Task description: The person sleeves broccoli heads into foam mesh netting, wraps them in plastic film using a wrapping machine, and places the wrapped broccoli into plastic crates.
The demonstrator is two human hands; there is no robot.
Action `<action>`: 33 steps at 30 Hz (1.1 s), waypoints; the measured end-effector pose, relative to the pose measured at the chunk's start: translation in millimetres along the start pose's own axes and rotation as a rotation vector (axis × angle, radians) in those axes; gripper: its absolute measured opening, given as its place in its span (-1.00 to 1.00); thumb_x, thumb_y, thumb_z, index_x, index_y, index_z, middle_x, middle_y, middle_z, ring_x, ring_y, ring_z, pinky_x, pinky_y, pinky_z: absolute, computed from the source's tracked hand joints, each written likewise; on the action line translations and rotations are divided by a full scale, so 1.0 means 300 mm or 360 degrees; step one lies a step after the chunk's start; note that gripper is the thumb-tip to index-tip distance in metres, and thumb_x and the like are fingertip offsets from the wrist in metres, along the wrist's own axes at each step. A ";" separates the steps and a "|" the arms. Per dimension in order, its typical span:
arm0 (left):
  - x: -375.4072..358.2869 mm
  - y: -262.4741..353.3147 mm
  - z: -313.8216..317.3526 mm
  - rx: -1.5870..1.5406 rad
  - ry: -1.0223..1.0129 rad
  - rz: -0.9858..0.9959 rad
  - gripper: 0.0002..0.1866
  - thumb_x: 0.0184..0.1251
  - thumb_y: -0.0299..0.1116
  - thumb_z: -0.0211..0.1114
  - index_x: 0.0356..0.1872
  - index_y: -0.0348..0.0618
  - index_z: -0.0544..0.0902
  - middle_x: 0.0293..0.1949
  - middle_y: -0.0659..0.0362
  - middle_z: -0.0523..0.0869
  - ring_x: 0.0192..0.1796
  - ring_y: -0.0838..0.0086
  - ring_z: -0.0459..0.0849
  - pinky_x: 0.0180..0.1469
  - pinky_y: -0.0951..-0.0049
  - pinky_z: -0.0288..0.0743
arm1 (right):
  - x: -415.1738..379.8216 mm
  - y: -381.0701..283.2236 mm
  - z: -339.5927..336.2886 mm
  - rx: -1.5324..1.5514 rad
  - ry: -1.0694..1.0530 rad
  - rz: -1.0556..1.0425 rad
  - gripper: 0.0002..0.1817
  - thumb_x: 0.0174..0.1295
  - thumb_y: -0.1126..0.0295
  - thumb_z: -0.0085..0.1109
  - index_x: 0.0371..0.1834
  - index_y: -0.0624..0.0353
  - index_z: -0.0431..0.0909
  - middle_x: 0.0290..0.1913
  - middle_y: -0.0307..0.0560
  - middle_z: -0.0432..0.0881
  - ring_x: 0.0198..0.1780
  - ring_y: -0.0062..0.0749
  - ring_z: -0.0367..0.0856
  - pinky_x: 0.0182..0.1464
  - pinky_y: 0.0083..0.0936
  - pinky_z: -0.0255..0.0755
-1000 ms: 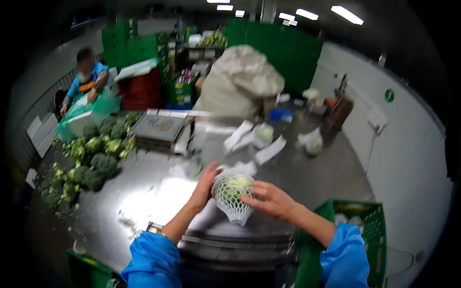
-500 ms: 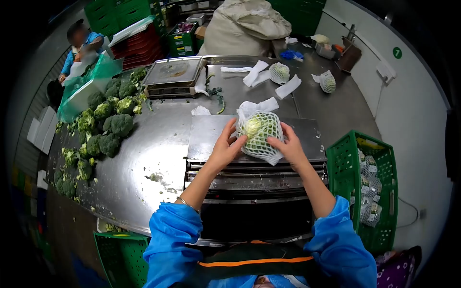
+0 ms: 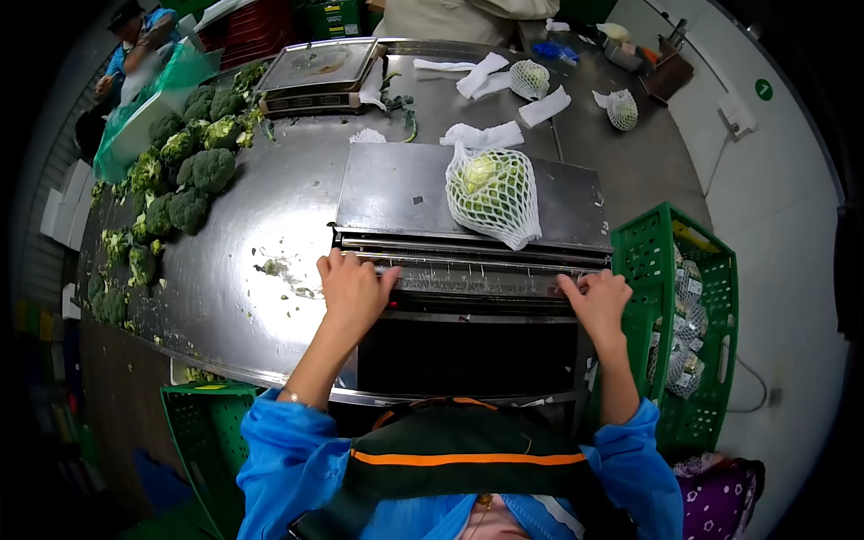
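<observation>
At the upper left, a co-worker in a blue top (image 3: 133, 40) is beside a translucent green plastic sheet (image 3: 144, 112). Dark green broccoli heads (image 3: 205, 171) lie heaped along the left side of a grey steel table (image 3: 270, 193), with an open green plastic crate (image 3: 175, 423) below its near edge. Next comes a scale with a square metal pan (image 3: 317, 65). The bare left hand (image 3: 353, 290) is at the left end of a black roller unit (image 3: 432, 245), thumb and fingers seemingly pinching a sheet of clear plastic film (image 3: 477, 281), though the film is hard to make out. Behind the rollers, a pale green, round vegetable head in a white foam net (image 3: 490, 191) rests untouched on a flat metal plate (image 3: 382, 184); white foam sleeves (image 3: 483, 136) lie beyond. The bare right hand (image 3: 596, 299) seems to pinch the film's other end. Furthest right, a tall green perforated crate (image 3: 720, 297) holds netted, wrapped heads (image 3: 688, 324).
</observation>
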State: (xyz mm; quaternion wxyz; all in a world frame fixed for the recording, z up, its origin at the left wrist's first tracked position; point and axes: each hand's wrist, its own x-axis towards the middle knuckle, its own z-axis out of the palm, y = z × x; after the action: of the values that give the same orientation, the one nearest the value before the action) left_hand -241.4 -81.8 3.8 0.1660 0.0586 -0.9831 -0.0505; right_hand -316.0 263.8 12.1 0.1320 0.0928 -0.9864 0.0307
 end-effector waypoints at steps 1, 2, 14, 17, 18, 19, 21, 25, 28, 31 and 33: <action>0.014 0.015 0.025 -0.0028 0.0009 -0.0007 -0.61 -0.02 -0.03 0.29 -0.66 -0.21 0.66 -0.55 0.08 0.60 -0.23 0.23 0.43 -0.08 0.23 0.15 | 0.012 -0.009 0.011 -0.0022 -0.0064 0.0037 -0.57 -0.01 -0.06 0.16 -0.58 0.11 0.63 -0.42 -0.08 0.50 -0.20 -0.18 0.35 -0.10 -0.27 0.12; 0.024 0.020 0.046 -0.0140 -0.0068 -0.0036 -0.62 -0.01 -0.03 0.29 -0.65 -0.20 0.67 -0.57 0.10 0.60 -0.24 0.24 0.44 -0.08 0.24 0.14 | 0.022 -0.007 0.016 0.0068 -0.0107 0.0078 -0.59 -0.01 -0.05 0.17 -0.58 0.11 0.62 -0.43 -0.09 0.50 -0.20 -0.20 0.36 -0.10 -0.27 0.12; -0.001 -0.157 -0.399 -0.2729 -0.0753 -0.0596 -0.78 0.20 -0.35 0.01 -0.61 -0.15 0.46 -0.67 0.28 0.37 -0.54 0.61 0.40 -0.33 0.53 0.35 | 0.019 0.162 -0.358 0.2575 -0.0439 0.0272 -0.87 -0.01 0.50 0.22 -0.55 0.19 0.44 -0.49 -0.29 0.38 -0.41 -0.63 0.31 -0.33 -0.70 0.18; 0.255 -0.056 -0.469 -0.2799 0.0064 -0.0430 -0.78 0.31 -0.32 -0.05 -0.45 -0.20 0.48 -0.49 0.17 0.57 -0.34 0.47 0.54 -0.14 0.41 0.40 | 0.290 0.156 -0.456 0.3129 -0.0312 -0.0118 -0.89 0.11 0.41 0.14 -0.45 0.16 0.42 -0.47 -0.26 0.32 -0.41 -0.53 0.27 -0.29 -0.66 0.15; 0.364 -0.014 -0.456 -0.2631 0.0339 -0.0401 -0.80 0.33 -0.34 -0.06 -0.37 -0.20 0.49 -0.41 0.13 0.62 -0.24 0.42 0.58 -0.06 0.33 0.40 | 0.427 0.144 -0.405 0.3158 -0.0135 0.0001 -0.89 0.14 0.39 0.13 -0.42 0.17 0.44 -0.46 -0.26 0.35 -0.42 -0.53 0.30 -0.29 -0.64 0.20; 0.461 -0.043 -0.381 -0.2042 0.0219 -0.0151 -0.84 0.33 -0.37 -0.06 -0.26 -0.16 0.48 -0.31 0.12 0.63 -0.14 0.38 0.58 0.03 0.25 0.33 | 0.549 0.134 -0.325 0.3182 0.0052 0.0107 -0.89 0.16 0.38 0.12 -0.39 0.18 0.46 -0.45 -0.25 0.39 -0.42 -0.53 0.32 -0.30 -0.61 0.25; 0.577 -0.094 -0.138 -0.0773 0.0021 0.0464 -0.78 0.30 -0.40 0.00 -0.05 -0.07 0.44 -0.10 0.11 0.60 0.07 0.33 0.50 0.21 0.16 0.14 | 0.709 0.112 -0.059 0.1754 0.0283 0.0163 -0.85 0.18 0.36 0.10 -0.31 0.22 0.48 -0.42 -0.25 0.47 -0.43 -0.50 0.40 -0.31 -0.53 0.37; 0.592 -0.076 0.143 -0.0070 -0.0397 0.0967 -0.13 -0.09 -0.12 0.38 0.29 0.02 0.12 0.27 0.05 0.26 0.36 0.24 0.11 0.29 -0.02 -0.08 | 0.596 0.012 0.166 0.0830 -0.0105 -0.1121 -0.25 -0.15 0.37 0.26 0.24 0.10 0.25 0.05 0.15 0.45 0.01 -0.01 0.48 -0.01 -0.27 0.43; 0.568 -0.002 0.194 -0.0957 -0.0788 0.0867 0.19 -0.33 0.00 0.49 0.36 -0.04 -0.07 0.32 -0.02 0.15 0.36 0.15 0.06 0.27 0.02 -0.05 | 0.511 -0.138 0.145 0.1115 -0.0126 -0.1056 0.06 -0.19 0.21 0.36 0.36 0.25 -0.11 0.12 0.17 0.34 0.07 -0.01 0.41 0.20 -0.28 0.25; 0.565 0.042 0.228 -0.1012 -0.0705 0.0917 0.08 -0.31 -0.04 0.50 0.30 -0.10 0.08 0.22 -0.09 0.29 0.16 0.09 0.33 0.15 0.23 0.17 | 0.513 -0.205 0.061 0.1684 -0.0671 -0.1077 0.00 -0.14 0.24 0.36 0.34 0.13 -0.10 0.16 -0.02 0.34 0.11 -0.22 0.40 0.19 -0.35 0.29; 0.538 0.059 0.137 -0.1349 -0.0936 0.0747 -0.02 -0.34 -0.04 0.52 0.21 -0.12 0.23 0.05 -0.08 0.48 0.05 0.12 0.47 0.06 0.24 0.33 | 0.493 -0.172 -0.009 0.1614 -0.0650 -0.1009 -0.02 -0.16 0.29 0.39 0.32 0.09 -0.05 0.15 -0.07 0.35 0.12 -0.29 0.38 0.20 -0.37 0.28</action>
State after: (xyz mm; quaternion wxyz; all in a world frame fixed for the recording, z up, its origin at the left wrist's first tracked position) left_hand -408.2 -82.4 19.0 -0.0991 -0.2499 -0.8684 -0.4167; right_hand -445.5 187.5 55.9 -0.1168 0.4355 -0.7791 0.4355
